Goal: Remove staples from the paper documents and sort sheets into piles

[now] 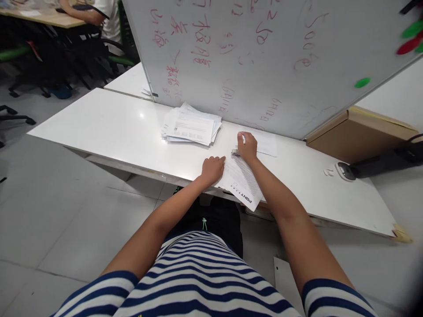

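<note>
- Printed sheet (243,181) lies between your two hands, its "PONY" end nearest you and hanging past the front edge of the white desk (115,132).
- Your left hand (213,170) rests palm down, fingers nearly straight and gripping nothing, at the sheet's left edge.
- Your right hand (247,146) is curled into a fist over the sheet's far end, with a small white thing (243,139) showing in its grip (your fingers hide most of it).
- Just left of that fist, low against the paper, sits a small metallic piece (235,152); you cannot tell from here whether it joins what you hold.
- Another sheet (267,143) lies just right of your right hand.
- Beyond your left hand is a loose paper stack (191,125).
- Past both hands stands a whiteboard (211,66); well right of your right hand, a cardboard box (343,134).
</note>
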`<control>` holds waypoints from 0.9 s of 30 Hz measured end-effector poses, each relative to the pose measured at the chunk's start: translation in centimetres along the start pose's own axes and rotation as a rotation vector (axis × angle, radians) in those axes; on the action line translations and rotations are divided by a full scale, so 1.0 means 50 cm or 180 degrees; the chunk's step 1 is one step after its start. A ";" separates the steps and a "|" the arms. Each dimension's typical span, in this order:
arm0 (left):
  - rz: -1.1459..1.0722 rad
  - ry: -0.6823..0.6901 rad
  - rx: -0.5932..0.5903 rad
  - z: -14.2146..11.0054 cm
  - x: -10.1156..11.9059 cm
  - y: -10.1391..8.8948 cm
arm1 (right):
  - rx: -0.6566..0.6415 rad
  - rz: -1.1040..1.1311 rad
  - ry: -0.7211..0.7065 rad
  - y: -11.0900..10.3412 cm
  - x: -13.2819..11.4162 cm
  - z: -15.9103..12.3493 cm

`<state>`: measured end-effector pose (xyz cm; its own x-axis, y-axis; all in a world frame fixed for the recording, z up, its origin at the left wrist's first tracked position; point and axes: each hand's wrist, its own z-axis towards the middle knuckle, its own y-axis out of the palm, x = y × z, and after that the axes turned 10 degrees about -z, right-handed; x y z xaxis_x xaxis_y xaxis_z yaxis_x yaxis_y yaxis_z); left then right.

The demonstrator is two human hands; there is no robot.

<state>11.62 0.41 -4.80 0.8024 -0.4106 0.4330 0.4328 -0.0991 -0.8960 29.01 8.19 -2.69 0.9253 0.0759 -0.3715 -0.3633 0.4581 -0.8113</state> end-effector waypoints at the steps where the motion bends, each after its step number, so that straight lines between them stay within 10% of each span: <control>1: -0.0002 0.0025 -0.0023 -0.001 0.000 -0.003 | 0.0043 -0.0027 0.0008 -0.012 0.001 -0.014; 7: -0.0080 -0.0102 0.0004 -0.077 -0.004 -0.025 | 0.0252 0.0055 0.0648 -0.108 0.013 -0.207; 12: -0.0548 0.0040 0.0169 -0.200 -0.010 -0.038 | 0.1380 0.0884 0.2022 -0.148 -0.006 -0.486; 16: -0.1139 0.0329 0.0116 -0.253 -0.004 -0.036 | 0.0054 0.2656 0.3239 -0.115 -0.035 -0.641; 18: -0.1453 0.0463 0.0065 -0.258 0.004 -0.036 | -0.0525 0.3318 0.3438 -0.095 -0.045 -0.666; 22: -0.2339 0.0240 0.0041 -0.248 0.024 -0.045 | -0.0345 0.3332 0.3447 -0.091 -0.034 -0.637; 27: -0.3596 -0.0630 0.0057 -0.234 0.023 -0.059 | -0.0892 0.3616 0.2985 -0.179 -0.009 -0.585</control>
<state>6.48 -10.40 -2.80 0.0017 0.0544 0.9985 0.9516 -0.3069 0.0151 28.65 -21.86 -8.48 -0.2211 -0.3647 -0.9045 -0.9300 0.3580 0.0830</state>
